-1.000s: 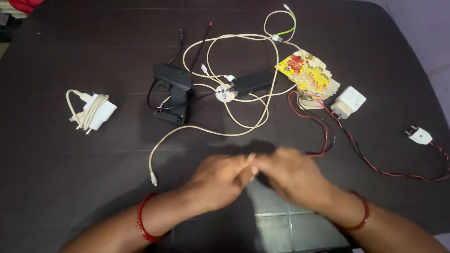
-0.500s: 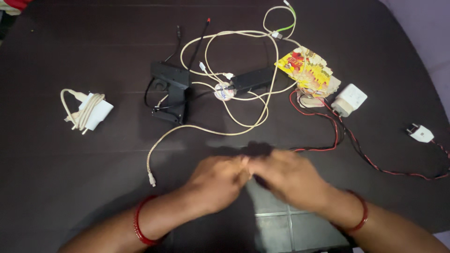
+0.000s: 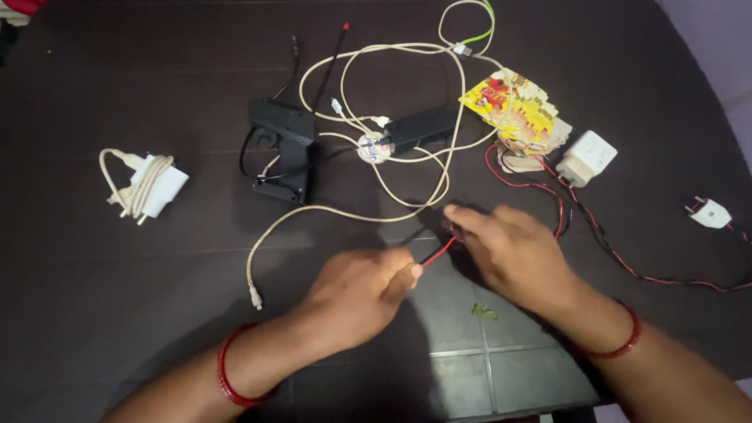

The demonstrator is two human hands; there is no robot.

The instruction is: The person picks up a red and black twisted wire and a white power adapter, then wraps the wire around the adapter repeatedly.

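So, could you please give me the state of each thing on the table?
Red wire: stretched between left hand and right hand.
Left charger: cable wrapped round it.
Right charger: lying loose.
White plug: unplugged.
Cream cables: tangled.
Black adapter: lying flat.

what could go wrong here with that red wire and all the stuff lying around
1. The red wire is stretched between the left hand and the right hand; a harder pull might drag the white plug at its far end across the table.
2. The same wire runs past the white charger and the yellow packet, so it could snag or shift them.
3. The cream cable loops close by and could tangle in.
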